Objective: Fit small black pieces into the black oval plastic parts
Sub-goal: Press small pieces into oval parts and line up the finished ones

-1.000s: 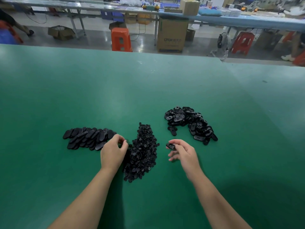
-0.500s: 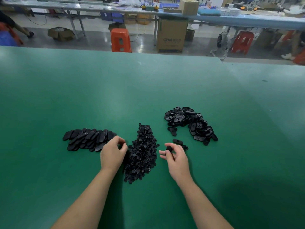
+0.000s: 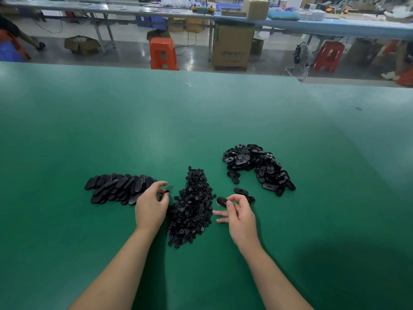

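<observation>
Right hand now lifted off surface, pinching oval part; left hand pinching small piece at 9 o'clock of pile. Ready for fitting.

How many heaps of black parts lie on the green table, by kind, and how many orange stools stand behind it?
Heaps of oval parts: 2 (second heap)
Heaps of small pieces: 1
Orange stools: 2 (second stool)
Total: 5
</observation>
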A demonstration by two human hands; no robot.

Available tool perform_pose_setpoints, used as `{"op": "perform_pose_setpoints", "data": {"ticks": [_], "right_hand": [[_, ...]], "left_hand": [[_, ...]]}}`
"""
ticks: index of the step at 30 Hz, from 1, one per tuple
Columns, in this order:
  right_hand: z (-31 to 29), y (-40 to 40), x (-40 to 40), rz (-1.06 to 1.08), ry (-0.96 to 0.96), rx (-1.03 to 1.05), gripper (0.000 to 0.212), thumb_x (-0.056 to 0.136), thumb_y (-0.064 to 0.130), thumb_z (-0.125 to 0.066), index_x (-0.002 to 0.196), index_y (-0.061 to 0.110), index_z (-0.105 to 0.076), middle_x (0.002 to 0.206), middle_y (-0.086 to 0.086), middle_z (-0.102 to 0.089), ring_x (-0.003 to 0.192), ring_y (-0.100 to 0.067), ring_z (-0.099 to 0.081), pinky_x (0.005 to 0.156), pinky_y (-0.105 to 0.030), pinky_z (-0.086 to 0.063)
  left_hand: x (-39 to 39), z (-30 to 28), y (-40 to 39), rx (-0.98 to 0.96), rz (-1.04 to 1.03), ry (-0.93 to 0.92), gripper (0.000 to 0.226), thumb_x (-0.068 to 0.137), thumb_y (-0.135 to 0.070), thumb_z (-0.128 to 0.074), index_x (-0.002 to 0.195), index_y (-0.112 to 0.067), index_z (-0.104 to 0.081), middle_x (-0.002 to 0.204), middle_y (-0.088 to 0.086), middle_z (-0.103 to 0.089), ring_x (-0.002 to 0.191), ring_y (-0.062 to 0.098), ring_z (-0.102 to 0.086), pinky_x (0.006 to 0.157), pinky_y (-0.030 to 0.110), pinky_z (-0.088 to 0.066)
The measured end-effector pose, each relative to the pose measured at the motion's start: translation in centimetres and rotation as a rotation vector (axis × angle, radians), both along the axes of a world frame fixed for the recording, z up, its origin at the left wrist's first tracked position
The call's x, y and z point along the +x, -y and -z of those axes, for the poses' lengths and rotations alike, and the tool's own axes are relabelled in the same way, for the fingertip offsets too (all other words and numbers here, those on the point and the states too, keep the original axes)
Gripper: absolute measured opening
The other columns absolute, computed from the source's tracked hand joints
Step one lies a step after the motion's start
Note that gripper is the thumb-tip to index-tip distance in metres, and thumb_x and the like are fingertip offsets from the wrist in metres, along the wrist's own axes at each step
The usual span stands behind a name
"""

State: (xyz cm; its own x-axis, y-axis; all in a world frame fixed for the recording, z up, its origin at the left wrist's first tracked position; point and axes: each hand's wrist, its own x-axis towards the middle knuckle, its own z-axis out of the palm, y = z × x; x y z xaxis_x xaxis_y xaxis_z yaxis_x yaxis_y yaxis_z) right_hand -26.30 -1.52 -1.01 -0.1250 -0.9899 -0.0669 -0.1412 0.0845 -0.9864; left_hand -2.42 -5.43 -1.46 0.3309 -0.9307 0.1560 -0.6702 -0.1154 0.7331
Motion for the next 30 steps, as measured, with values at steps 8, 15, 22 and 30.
{"op": "perform_pose_setpoints", "data": {"ticks": [8,15,22,30], "right_hand": [[0.0,0.0,0.0,0.015,-0.039,-0.011,0.022,0.110,0.018,-0.040,0.120,0.029,-0.055,0.092,0.008,-0.072,0.072,-0.018,-0.072,0.069,-0.033,-0.062],[-0.1,0.2,0.0,0.012,-0.012,0.033,0.034,0.108,0.010,-0.040,0.120,0.036,-0.059,0.098,0.015,-0.072,0.074,-0.015,-0.070,0.069,-0.032,-0.062],[-0.7,0.3,0.1,0.023,-0.010,0.017,0.025,0.108,0.012,-0.042,0.108,0.033,-0.055,0.100,0.016,-0.073,0.069,-0.016,-0.070,0.063,-0.031,-0.061],[-0.8,0.3,0.1,0.028,-0.012,0.017,0.013,0.108,0.016,-0.044,0.105,0.025,-0.052,0.097,0.012,-0.074,0.068,-0.018,-0.071,0.064,-0.037,-0.062]], "left_hand": [[0.0,0.1,0.1,0.008,-0.003,-0.015,0.018,0.092,-0.015,-0.067,0.105,-0.024,-0.077,0.089,-0.009,-0.073,0.055,0.001,-0.057,0.051,0.017,-0.041],[0.0,-0.1,-0.1,-0.009,-0.023,-0.067,0.017,0.093,-0.014,-0.066,0.102,-0.024,-0.076,0.077,-0.013,-0.070,0.046,0.004,-0.052,0.043,0.014,-0.039],[-0.2,-1.3,0.3,-0.037,-0.120,-0.437,0.011,0.090,-0.013,-0.072,0.098,-0.021,-0.073,0.089,-0.009,-0.073,0.082,-0.002,-0.065,0.077,0.018,-0.052],[-3.2,-3.2,0.0,0.059,-0.076,-0.897,0.007,0.088,-0.008,-0.074,0.094,-0.011,-0.076,0.084,0.006,-0.075,0.048,0.007,-0.043,0.046,0.018,-0.038]]}}
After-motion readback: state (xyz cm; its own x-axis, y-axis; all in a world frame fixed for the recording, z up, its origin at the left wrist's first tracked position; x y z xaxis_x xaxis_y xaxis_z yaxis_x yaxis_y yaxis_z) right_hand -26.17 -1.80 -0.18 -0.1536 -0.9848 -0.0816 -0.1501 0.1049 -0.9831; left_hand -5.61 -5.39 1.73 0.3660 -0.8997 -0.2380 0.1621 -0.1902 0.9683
